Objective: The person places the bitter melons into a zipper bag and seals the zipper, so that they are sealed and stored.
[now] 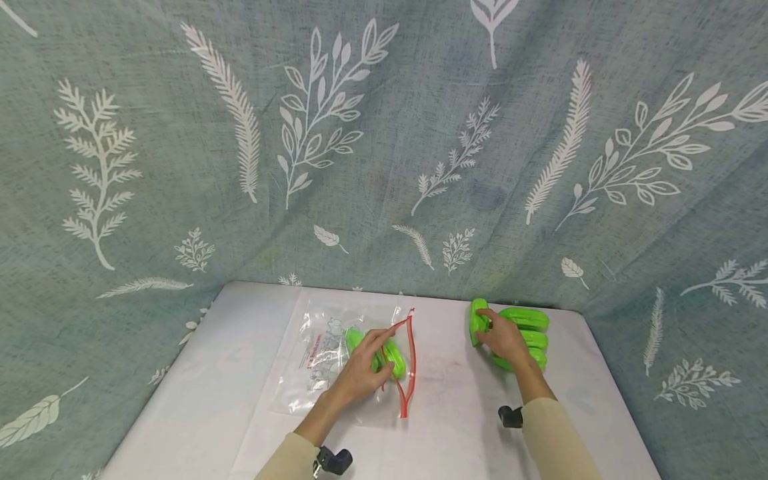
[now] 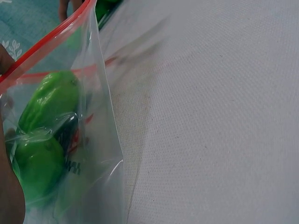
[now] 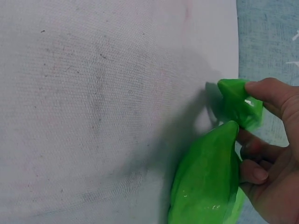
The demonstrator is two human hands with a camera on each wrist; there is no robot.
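Presently two hands, set well apart over a white table [image 1: 444,437].

Left hand [image 1: 360,367]: thumb and fingers on the raised red edge [image 1: 412,360] of a clear bag [image 1: 324,393], holding it; mouth of bag parted, facing the right hand. Bag lies flat beneath and beyond this hand.

Bagged fruits [image 1: 395,360]: two, green, ridged; inside the bag, just beneath the left hand and partly hidden by it.

Right hand [image 1: 506,337]: thumb and fingertips pinching one green fruit.

Held fruit [image 1: 478,321]: at the right hand's fingertips, on the side toward the left hand; well apart from the bag's mouth. Whether it touches the table cannot be told.

Loose fruits [image 1: 525,318]: three, green, side by side, just right of the right hand and partly behind it.

Sleeves [image 1: 558,437]: two, beige, behind the hands.

Cloth [image 1: 372,133]: grey-green, white leaf pattern, hanging beyond both hands.
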